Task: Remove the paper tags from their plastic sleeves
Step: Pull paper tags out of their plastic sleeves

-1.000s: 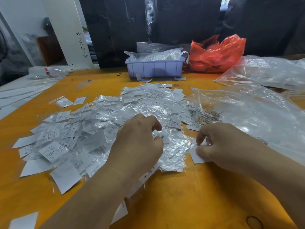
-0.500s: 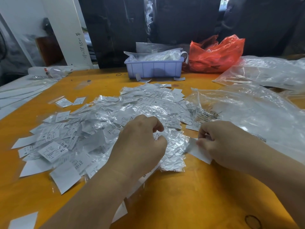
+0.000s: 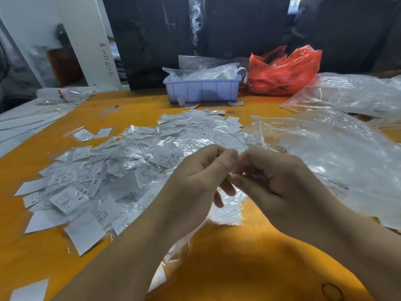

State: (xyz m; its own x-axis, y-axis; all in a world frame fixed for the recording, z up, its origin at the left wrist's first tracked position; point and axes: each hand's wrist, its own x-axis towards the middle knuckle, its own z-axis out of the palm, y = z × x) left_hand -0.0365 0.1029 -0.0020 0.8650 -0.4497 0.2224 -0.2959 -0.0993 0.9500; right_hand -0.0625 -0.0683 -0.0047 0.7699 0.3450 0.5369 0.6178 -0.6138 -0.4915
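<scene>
A wide pile of white paper tags in clear plastic sleeves covers the middle of the orange table. Both hands are raised a little above the pile's near right edge and meet at the fingertips. My left hand and my right hand together pinch a small sleeved tag, of which only a blurred sliver shows between the fingers. Loose bare tags lie at the pile's near left edge.
A lilac plastic bin holding bagged tags stands at the back. A red plastic bag is to its right. Large clear plastic bags spread over the right side. A white board leans at the back left.
My right hand has lifted a tag off the table. My left hand rose from the pile to meet it, and both now pinch the tag in the air.
</scene>
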